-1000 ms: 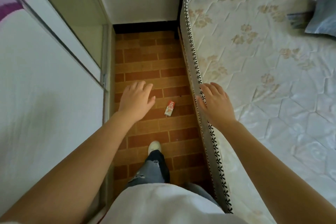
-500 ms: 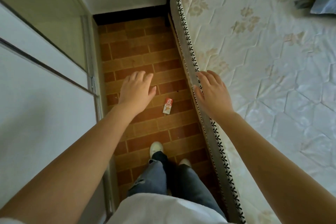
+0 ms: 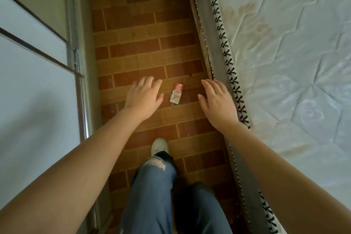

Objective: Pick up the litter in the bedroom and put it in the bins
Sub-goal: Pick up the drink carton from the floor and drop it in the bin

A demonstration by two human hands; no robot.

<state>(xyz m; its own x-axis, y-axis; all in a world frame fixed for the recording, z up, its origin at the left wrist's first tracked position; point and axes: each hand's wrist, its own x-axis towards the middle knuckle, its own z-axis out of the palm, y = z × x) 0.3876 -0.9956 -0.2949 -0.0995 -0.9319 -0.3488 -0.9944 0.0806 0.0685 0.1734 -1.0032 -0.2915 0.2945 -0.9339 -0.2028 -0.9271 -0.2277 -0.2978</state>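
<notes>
A small red-and-white wrapper [image 3: 177, 93] lies flat on the brick-patterned floor [image 3: 144, 43], in the narrow strip between a pale cabinet [image 3: 36, 100] on the left and a mattress [image 3: 284, 62] on the right. It sits a little right of the strip's middle, its long side running near to far.

The person reaches both bare arms forward and down over the floor. The left hand [image 3: 143, 96] hangs just left of the wrapper, palm down, fingers loosely spread and slightly bent, holding nothing. The right hand [image 3: 218, 103] hangs just right of the wrapper, near the mattress edge, fingers relaxed and slightly apart, thumb out toward the wrapper, also holding nothing. Neither hand touches the wrapper, which shows in the gap between them.

Nearer, one white shoe [image 3: 159, 145] stands on the floor below the wrapper, with blue jeans [image 3: 152, 195], torn at the knee, filling the near middle. The mattress edge carries a black stitched trim [image 3: 230, 74].
</notes>
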